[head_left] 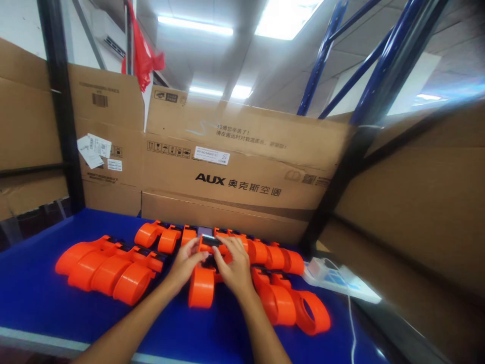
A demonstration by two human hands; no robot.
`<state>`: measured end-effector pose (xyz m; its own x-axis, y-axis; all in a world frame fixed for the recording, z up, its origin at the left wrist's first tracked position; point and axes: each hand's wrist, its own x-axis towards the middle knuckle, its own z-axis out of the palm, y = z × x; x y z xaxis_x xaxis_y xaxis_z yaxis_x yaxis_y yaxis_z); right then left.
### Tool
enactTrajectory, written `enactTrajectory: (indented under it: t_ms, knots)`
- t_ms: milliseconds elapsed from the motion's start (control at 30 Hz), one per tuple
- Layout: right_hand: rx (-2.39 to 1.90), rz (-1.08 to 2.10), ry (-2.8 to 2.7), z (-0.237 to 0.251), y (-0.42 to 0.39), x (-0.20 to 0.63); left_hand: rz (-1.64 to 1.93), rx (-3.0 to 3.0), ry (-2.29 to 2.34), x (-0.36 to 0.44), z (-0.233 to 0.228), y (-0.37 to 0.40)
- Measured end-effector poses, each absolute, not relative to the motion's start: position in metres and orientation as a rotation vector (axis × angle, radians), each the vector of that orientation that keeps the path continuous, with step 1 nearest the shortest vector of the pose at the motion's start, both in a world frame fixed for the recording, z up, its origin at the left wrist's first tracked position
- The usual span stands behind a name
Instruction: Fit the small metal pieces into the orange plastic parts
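Looks like a warehouse or small factory packing bay, w/ a work bench set into storage racking. Big brown cartons [242, 162] stacked all round, one printed AUX w/ shipping labels and barcodes stuck on. Blue steel rack braces [333, 55] and black uprights [60, 111] overhead, fluorescent strip lights [195, 24] on a plain ceiling, an air-con unit [109, 35] high on the wall. Bench top is a blue sheet [34, 288], covered w/ rows of identical orange plastic parts [109, 270], i.e. batch work. White power strip [322, 270] at the bench edge.
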<state>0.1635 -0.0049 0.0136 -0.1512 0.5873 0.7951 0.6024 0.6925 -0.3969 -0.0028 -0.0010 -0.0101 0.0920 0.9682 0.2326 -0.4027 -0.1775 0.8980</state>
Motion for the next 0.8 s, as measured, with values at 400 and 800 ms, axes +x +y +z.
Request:
enactTrajectory:
  t_ms: [400, 800]
  knots:
    - [-0.881, 0.028, -1.919, 0.016, -0.011, 0.162, 1.397, 1.133, 0.736, -0.003, -0.015, 0.003]
    - [-1.215, -0.054, -1.610, 0.025, -0.004, 0.203, 1.386, 1.136, 0.822, -0.003, -0.017, 0.003]
